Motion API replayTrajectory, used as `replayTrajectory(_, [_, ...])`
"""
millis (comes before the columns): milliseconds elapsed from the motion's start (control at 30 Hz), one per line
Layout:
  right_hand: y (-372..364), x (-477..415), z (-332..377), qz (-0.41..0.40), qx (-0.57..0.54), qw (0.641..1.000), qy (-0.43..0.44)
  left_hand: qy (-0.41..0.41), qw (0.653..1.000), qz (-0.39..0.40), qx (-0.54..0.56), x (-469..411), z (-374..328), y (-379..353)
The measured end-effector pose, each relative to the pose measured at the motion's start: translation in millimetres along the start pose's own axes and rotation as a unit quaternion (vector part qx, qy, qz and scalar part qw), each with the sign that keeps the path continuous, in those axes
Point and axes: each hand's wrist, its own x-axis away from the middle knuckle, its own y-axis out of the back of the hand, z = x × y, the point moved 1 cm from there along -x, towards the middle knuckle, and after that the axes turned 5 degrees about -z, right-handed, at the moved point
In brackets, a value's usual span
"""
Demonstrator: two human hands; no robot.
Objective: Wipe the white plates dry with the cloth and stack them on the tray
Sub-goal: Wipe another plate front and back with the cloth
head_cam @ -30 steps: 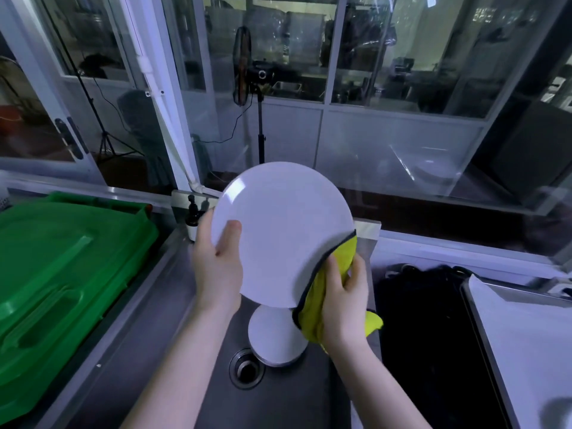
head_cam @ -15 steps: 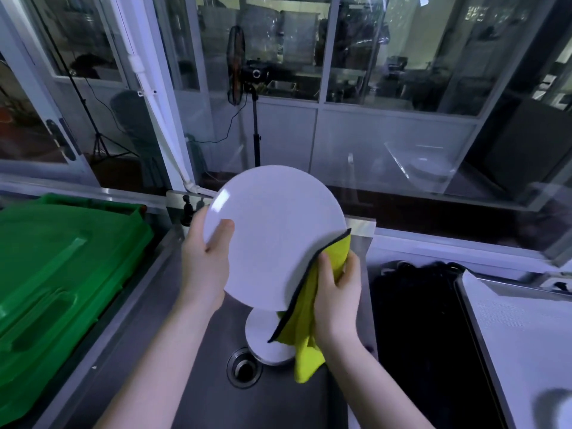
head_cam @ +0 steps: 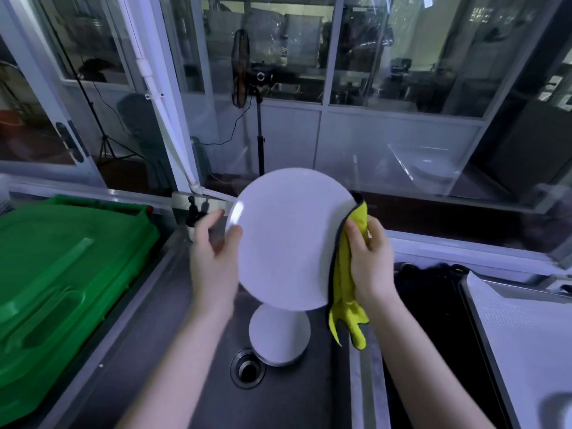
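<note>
Over the steel sink, left to right: green bin lid, closed, beside the basin. Left hand, blurred, thumb on the left rim of a white plate, its grip loose around that edge. Plate held upright above the basin. Below it, a second white plate resting by the drain. Right hand, grip closed on a yellow cloth pressed against the held plate's right edge. Far right, a pale tray on the tabletop.

Two round white plates: one held upright, one in the sink. One yellow cloth. One green plastic bin.
</note>
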Motion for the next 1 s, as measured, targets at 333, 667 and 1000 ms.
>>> replayTrajectory(333, [8,6,3,0.024,0.043,0.998,0.031,-0.091,0.989,0.092,-0.069,-1,2,-1])
replayTrajectory(667, [-10,45,-13,-0.013,0.032,0.998,-0.053,-0.037,0.999,0.001,-0.033,4,4,8])
replayTrajectory(1000, [2,-10,24,0.179,0.118,0.972,0.096,-0.104,0.972,0.172,-0.12,-19,-24,14])
